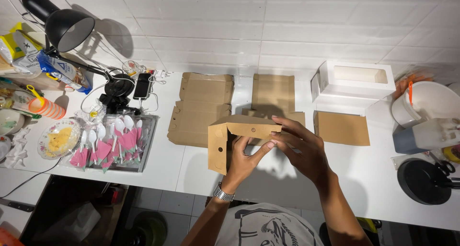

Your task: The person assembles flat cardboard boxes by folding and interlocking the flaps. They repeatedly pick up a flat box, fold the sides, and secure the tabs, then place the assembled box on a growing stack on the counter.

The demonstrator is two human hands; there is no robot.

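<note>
"Both hands were on it?"
"Yes. Left hand (243,160) cupped the half-folded brown box (239,139) above the white table (201,171); right hand (302,147) fingers pinched its flap closed, steadying the corner."

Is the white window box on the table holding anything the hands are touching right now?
No: both the left hand and right hand grip the brown cardboard box, while the white window box sits apart by the wall.
</note>
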